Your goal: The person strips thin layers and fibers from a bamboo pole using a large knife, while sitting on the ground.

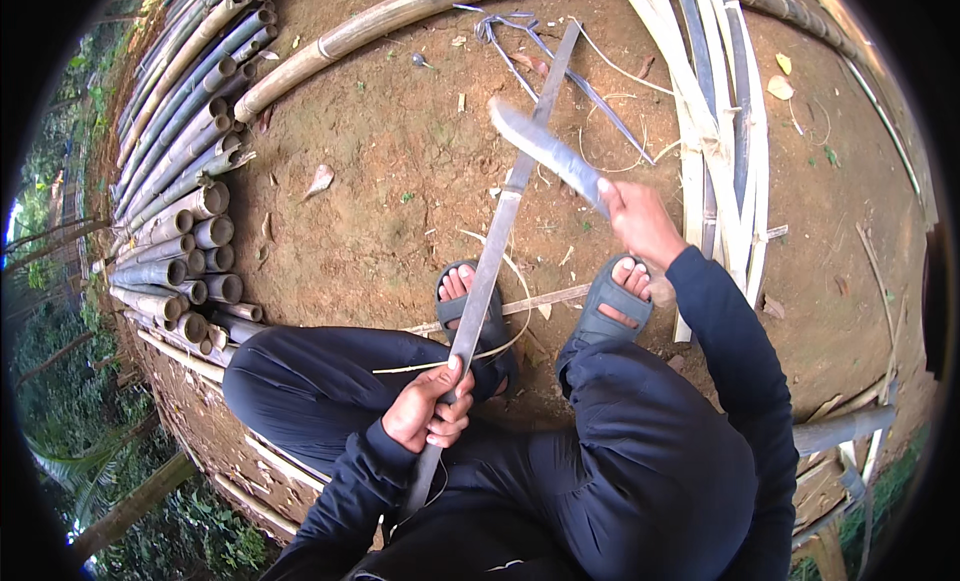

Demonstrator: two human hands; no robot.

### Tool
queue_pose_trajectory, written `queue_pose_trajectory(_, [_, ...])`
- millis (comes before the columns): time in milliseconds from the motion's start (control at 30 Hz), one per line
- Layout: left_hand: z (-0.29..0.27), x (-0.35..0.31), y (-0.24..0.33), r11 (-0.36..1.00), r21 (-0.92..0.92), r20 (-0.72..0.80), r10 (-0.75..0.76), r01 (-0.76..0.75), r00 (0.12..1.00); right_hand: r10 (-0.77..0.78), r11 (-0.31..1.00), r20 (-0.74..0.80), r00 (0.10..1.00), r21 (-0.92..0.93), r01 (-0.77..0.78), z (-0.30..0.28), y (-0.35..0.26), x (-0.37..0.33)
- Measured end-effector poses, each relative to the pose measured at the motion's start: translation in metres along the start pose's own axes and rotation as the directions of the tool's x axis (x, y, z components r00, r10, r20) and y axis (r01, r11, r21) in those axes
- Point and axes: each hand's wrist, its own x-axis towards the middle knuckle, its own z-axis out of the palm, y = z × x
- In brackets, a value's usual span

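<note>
My left hand (432, 409) is closed round a long, flat grey bamboo strip (492, 243). The strip slants from my lap up past my feet, its far end over the dirt. In my right hand (642, 223) is a large knife (552, 153), its blade smeared by motion. Blade and strip cross in the picture, a little beyond my sandals; whether they touch, I cannot tell. The fingers of my right hand hide the knife's handle. A thin curled shaving (522, 281) hangs near the strip.
Cut bamboo poles (180, 236) are stacked at the left. One long bamboo pole (370, 31) lies across the far side. Split bamboo strips (728, 131) lie bundled at the right. Blue-grey twine (510, 26) rests on the ground. My sandalled feet (608, 306) stand on brown dirt.
</note>
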Motion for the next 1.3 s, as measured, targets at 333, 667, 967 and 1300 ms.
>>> queue_pose_trajectory(333, [0.003, 0.006, 0.002, 0.999, 0.034, -0.018, 0.033, -0.033, 0.999, 0.085, 0.996, 0.009, 0.996, 0.038, -0.085, 0.003, -0.013, 0.002])
queue_pose_trajectory(667, [0.003, 0.014, -0.007, 0.971, 0.21, -0.14, 0.142, -0.11, 0.98, -0.01, 0.999, 0.144, 0.989, -0.048, 0.017, 0.005, -0.011, -0.009])
queue_pose_trajectory(967, [0.009, 0.013, -0.007, 0.931, 0.338, -0.217, 0.217, -0.135, 0.952, -0.12, 0.987, 0.07, 0.99, -0.096, 0.126, 0.002, -0.005, 0.001])
queue_pose_trajectory(1300, [0.009, 0.0, -0.001, 0.944, 0.313, -0.233, 0.186, -0.107, 0.955, 0.134, 0.971, 0.142, 0.981, 0.181, -0.159, 0.002, -0.011, -0.015])
